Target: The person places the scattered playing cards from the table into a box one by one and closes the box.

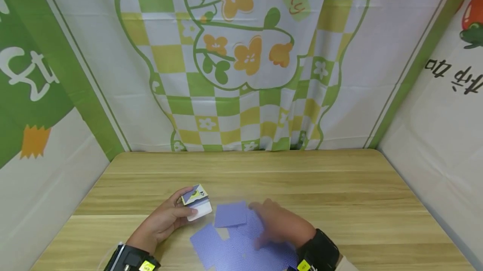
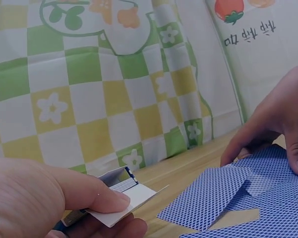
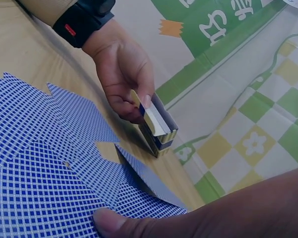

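My left hand (image 1: 166, 220) grips a small playing card box (image 1: 195, 194), with its thumb on the white flap, which is folded out. In the right wrist view the box (image 3: 161, 141) stands open at its top, with a pale edge showing inside. Blue-patterned playing cards (image 1: 241, 246) lie face down in a loose, overlapping spread. Over their right side is my right hand (image 1: 283, 225), slightly blurred, thumb and fingers spread apart. The left wrist view shows its thumb (image 2: 297, 158) down on the cards and its fingers at their far edge. One card (image 3: 149, 173) is tilted up from the spread.
A wooden table (image 1: 339, 187) carries everything. Behind it hangs a checked curtain (image 1: 241, 112) with flowers, and printed white cloth walls (image 1: 434, 145) close in both sides. Both wrists wear black bands (image 1: 320, 250).
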`<state>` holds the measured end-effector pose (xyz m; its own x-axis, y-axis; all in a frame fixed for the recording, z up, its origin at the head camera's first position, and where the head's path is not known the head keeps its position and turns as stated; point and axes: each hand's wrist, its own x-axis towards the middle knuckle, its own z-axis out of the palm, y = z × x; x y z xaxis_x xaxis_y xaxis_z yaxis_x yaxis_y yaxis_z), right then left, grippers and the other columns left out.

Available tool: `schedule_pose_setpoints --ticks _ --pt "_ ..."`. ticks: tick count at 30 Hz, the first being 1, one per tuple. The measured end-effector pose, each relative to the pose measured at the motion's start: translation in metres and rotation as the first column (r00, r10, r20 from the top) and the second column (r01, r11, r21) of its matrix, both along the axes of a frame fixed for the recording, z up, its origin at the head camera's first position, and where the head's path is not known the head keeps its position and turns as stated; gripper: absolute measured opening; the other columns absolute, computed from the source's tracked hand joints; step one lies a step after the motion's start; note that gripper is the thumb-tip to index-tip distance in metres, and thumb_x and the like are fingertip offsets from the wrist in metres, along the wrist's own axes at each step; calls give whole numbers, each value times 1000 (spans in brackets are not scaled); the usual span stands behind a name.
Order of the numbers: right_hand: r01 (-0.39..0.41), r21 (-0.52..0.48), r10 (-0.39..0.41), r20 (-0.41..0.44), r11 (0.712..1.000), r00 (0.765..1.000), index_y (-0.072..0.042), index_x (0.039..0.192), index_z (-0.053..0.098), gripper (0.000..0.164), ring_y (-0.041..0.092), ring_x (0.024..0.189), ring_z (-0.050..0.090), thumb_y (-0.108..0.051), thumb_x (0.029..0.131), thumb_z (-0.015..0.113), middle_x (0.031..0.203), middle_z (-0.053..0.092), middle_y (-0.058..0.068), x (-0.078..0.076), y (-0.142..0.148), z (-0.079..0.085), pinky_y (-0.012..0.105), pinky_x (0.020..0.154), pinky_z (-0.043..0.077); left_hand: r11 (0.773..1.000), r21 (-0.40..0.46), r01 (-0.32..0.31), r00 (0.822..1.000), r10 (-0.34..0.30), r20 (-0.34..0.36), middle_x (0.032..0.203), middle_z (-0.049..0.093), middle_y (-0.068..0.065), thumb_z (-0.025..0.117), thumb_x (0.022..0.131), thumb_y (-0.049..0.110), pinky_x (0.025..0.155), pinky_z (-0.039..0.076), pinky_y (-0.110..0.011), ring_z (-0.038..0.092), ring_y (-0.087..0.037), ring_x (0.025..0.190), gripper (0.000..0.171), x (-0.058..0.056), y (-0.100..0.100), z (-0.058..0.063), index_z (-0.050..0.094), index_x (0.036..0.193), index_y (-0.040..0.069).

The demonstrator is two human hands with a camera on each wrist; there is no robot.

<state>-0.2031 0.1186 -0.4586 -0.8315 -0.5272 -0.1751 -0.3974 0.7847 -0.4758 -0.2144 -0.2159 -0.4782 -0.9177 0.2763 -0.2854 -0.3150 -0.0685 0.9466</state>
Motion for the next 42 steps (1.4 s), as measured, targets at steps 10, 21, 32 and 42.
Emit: schedule_pose_setpoints --ticks 10,21,32,42 --pt "87 -70 -93 -72 994 993 -11 106 65 32 18 77 60 -15 79 83 92 66 2 -13 23 12 36 64 50 1000 27 -8 1000 8 5 135 46 -19 68 88 -5 90 54 -36 59 -23 107 89 0 2 -1 16 158 11" --pt "236 -290 -286 -144 928 947 -6 117 64 21 19 95 62 -10 96 67 103 68 5 -20 37 40 42 83 52 998 68 -13 1000 13 -3 148 40 -20 68 87 -5 92 54 -38 61 -23 109 86 2 7 1 19 155 12" --pt "214 -638 -33 283 740 958 -3 110 61 24 18 67 64 -25 100 64 77 66 6 -6 14 52 39 63 56 994 98 -47 998 52 -41 134 48 -17 67 86 -5 87 53 -29 62 -23 106 85 16 41 24 21 154 15" --pt "243 -685 178 484 687 857 -9 106 60 32 9 53 44 -40 101 59 65 51 -3 9 -10 44 22 47 37 979 170 -115 993 118 -11 135 44 -19 66 85 -11 91 56 -34 63 -25 109 85 27 58 41 23 153 17"
